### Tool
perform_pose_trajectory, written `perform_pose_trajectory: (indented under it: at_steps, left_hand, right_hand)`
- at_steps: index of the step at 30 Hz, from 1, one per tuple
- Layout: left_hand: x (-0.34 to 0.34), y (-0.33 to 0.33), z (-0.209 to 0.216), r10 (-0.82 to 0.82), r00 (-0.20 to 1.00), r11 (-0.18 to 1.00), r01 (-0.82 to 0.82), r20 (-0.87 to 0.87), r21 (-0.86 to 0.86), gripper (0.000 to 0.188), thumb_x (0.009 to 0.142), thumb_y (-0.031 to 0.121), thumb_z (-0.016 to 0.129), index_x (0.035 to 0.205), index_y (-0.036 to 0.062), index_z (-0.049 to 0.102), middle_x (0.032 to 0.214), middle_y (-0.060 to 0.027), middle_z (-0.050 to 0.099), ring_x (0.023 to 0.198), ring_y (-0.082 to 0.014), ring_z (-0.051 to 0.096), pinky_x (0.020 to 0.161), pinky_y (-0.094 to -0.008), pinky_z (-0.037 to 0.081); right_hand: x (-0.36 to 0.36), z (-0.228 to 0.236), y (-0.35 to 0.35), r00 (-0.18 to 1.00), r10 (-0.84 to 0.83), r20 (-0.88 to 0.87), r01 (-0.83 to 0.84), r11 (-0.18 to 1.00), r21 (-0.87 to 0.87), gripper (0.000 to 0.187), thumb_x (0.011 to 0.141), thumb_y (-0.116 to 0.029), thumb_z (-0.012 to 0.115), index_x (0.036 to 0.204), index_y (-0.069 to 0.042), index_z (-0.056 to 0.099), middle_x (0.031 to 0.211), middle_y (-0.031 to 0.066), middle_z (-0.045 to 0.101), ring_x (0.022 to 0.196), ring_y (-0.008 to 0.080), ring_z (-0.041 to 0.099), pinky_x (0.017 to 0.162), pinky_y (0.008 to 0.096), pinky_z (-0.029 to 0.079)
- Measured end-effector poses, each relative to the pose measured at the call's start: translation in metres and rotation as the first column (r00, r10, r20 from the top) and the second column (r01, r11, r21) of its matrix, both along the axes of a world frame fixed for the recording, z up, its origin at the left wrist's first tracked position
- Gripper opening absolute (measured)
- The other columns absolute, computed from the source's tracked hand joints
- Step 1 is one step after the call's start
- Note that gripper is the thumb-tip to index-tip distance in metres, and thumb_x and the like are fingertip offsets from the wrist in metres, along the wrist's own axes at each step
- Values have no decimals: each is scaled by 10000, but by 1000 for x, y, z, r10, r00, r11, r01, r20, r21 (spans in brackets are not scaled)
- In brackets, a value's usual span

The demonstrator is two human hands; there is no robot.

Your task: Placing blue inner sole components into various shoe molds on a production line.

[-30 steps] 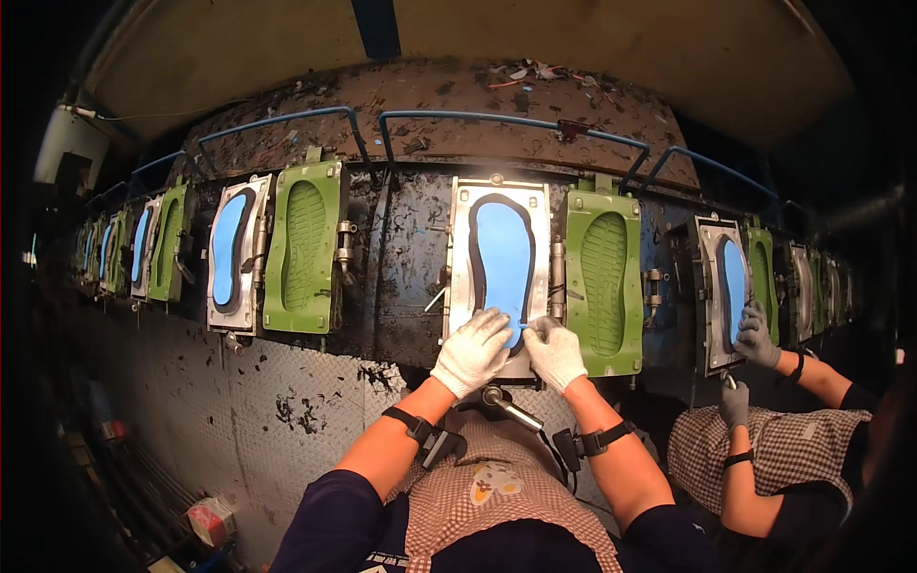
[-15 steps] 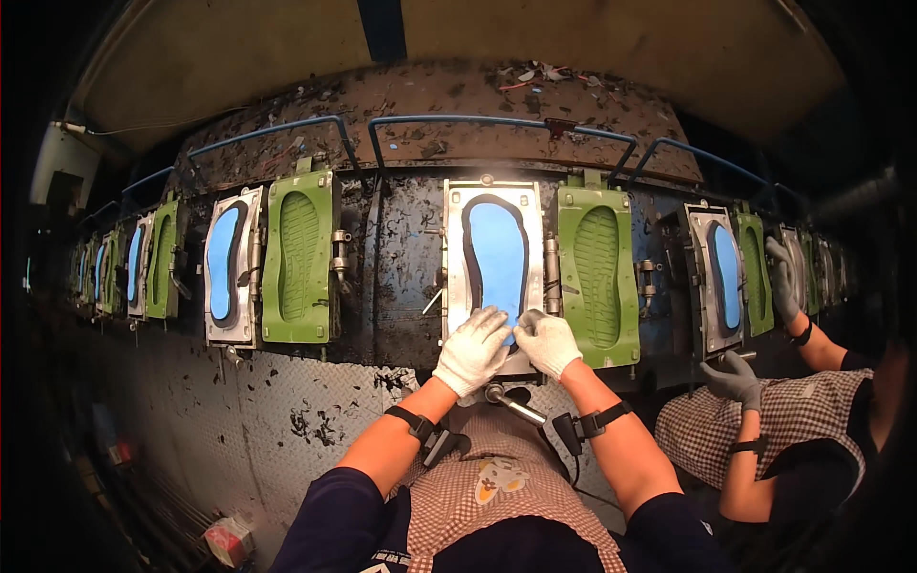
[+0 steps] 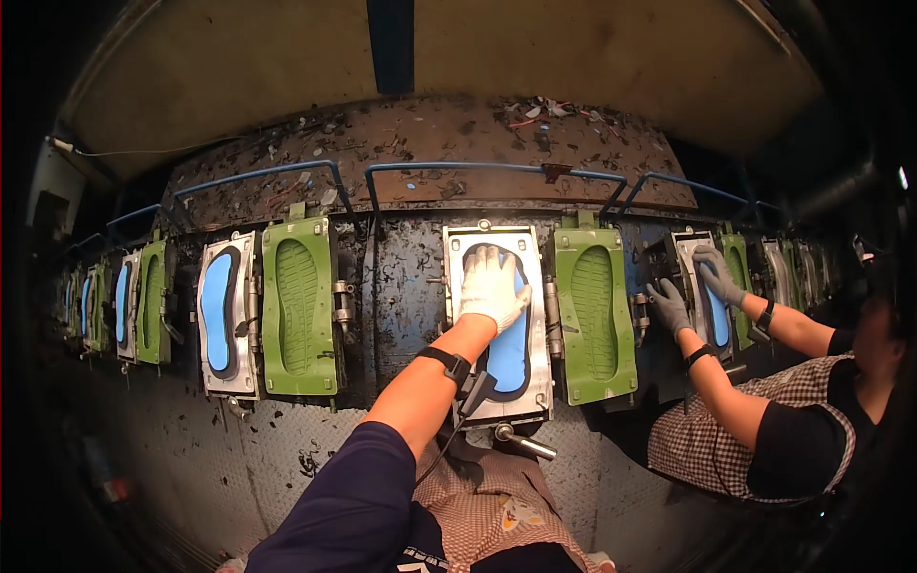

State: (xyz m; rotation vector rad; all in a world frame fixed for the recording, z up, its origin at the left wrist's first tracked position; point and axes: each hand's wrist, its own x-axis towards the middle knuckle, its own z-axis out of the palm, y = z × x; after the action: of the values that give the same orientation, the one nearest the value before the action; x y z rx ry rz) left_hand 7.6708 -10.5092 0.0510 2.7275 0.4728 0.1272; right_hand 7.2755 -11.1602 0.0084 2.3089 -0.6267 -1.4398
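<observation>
My left hand (image 3: 493,286), in a white knit glove, lies with its fingers stretched flat over the upper part of a blue shoe sole piece (image 3: 508,358). A dark rim surrounds this piece, which sits in the silver half (image 3: 456,368) of a mold. Beside it, hinged on the right, the green half (image 3: 594,310) is swung wide with a tread pattern in its hollow. A metal handle (image 3: 527,442) juts from the mold's near end. My right hand is out of sight.
More molds stand in a row: a silver one (image 3: 248,368) with a blue sole piece and its green half (image 3: 301,315). At right a co-worker's grey-gloved hands (image 3: 721,275) touch another mold. Behind runs a blue rail (image 3: 497,168) before a ledge strewn with dark scraps (image 3: 430,138).
My left hand has moved from the sole piece's near end up toward its far end. My right hand has left the view. The co-worker's hands have shifted onto and beside their mold.
</observation>
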Motion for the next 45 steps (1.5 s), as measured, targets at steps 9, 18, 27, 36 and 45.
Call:
perform_pose_trajectory:
  at_steps: [9, 18, 27, 36, 45]
  left_hand:
    - [14, 16, 9, -26, 988, 1000, 27, -152, 6, 526, 929, 520, 610, 1257, 112, 669, 1290, -161, 598, 1277, -344, 529, 1105, -489, 397]
    - [-127, 12, -22, 202, 967, 942, -148, 155, -301, 615, 1018, 422, 587, 1494, 42, 500, 1569, -237, 447, 1470, -385, 405, 1226, -445, 324]
    - [-595, -140, -115, -542, -207, 832, 5, -815, -554, 671, 1043, 592, 455, 1477, 98, 583, 1444, -154, 636, 1380, -344, 556, 1151, -432, 425]
    - [-441, -164, -51, 223, 768, 824, -477, -601, -304, 411, 938, 302, 665, 1249, 39, 717, 1200, -228, 735, 1174, -331, 693, 1019, -384, 519]
    - [-121, -310, 101, -163, 948, 913, 250, 275, -321, 204, 966, 172, 674, 1114, 32, 687, 1072, -166, 715, 1013, -352, 691, 915, -422, 547]
  right_hand:
    - [89, 52, 112, 760, -642, 105, 531, 706, 469, 538, 951, -203, 700, 1400, 68, 579, 1100, 165, 727, 959, 251, 707, 847, 352, 554]
    - [179, 71, 69, 689, -705, 169, 206, 414, 886, 246, 1020, -188, 605, 1140, 18, 664, 840, 93, 708, 653, 175, 683, 592, 318, 562]
    - [-6, -26, -154, 887, -436, 149, 333, 831, 446, 528, 910, -418, 668, 1136, 54, 732, 1183, 244, 744, 1097, 360, 725, 937, 426, 555]
    - [44, 35, -151, 659, -750, 54, 580, 553, 598, 361, 974, -266, 666, 1195, 19, 693, 1029, 182, 755, 863, 292, 757, 742, 407, 597]
    - [51, -13, -207, 296, -955, 32, 525, 191, 829, 225, 995, -140, 621, 1160, 7, 663, 841, 116, 718, 690, 245, 718, 599, 387, 607]
